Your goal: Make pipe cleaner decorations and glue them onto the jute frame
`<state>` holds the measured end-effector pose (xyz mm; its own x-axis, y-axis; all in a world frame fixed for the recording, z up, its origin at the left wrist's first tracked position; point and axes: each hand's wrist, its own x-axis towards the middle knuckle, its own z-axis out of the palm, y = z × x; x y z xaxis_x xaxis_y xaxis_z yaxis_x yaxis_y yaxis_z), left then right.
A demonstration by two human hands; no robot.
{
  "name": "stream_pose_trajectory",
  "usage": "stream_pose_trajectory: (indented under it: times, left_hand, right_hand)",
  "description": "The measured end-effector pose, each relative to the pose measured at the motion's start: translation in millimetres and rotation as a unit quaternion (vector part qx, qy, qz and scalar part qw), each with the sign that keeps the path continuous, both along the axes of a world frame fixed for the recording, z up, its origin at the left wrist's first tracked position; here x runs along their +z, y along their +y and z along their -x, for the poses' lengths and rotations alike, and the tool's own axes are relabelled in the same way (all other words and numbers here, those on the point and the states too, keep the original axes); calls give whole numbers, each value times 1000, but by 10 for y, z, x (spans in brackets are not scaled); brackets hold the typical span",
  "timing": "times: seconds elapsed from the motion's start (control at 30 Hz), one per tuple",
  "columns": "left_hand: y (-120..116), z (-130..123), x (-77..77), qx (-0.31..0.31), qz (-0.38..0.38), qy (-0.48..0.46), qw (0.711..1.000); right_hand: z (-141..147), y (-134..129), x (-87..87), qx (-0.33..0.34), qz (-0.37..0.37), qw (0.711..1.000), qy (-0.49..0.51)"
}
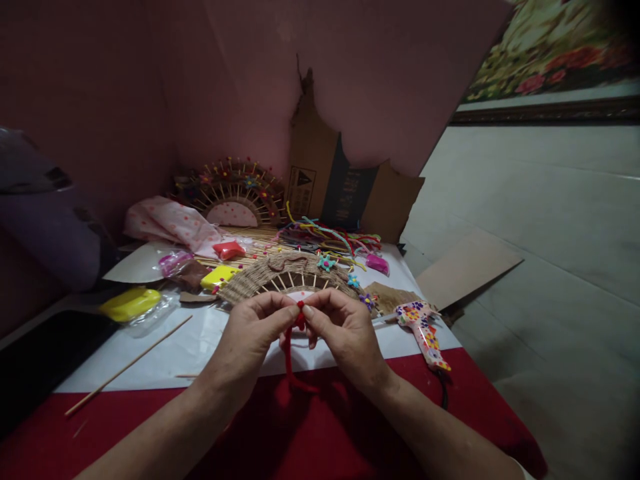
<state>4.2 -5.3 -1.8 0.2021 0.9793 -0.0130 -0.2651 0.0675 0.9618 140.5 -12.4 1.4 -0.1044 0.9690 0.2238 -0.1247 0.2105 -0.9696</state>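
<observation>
My forearms come up from the lower left and lower right and slant inward, so that my left hand (263, 327) and right hand (345, 333) meet near the middle, backs largely turned up. Each hand pinches the red pipe cleaner (289, 360) between thumb and forefinger, the tips of the two hands almost together at its bunched upper part; my other fingers curl in underneath, partly hidden. The loose end hangs below my fingertips and bends toward my right at the bottom, in front of the desk's red cloth (485, 407). Just beyond my hands lies the woven fan (245, 283), its lower part covered by them. The flowered glue gun (420, 327) lies to the right of my right hand, and a thin stick (135, 363) lies apart, left of my left hand.
</observation>
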Motion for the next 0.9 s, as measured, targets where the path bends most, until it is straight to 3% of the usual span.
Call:
stream_pose_trajectory:
  times: [0.23, 0.63, 0.9]
  left_hand:
    - [-10, -7, 19, -34, -2, -7, 999]
    - [-44, 8, 108, 26, -11, 36, 999]
    - [-55, -15, 110, 40, -50, 45, 997]
  right_hand:
    - [-25, 23, 10, -34, 30, 999, 18]
    - [-21, 8, 20, 30, 32, 999, 25]
    - [-22, 26, -9, 18, 51, 997, 51]
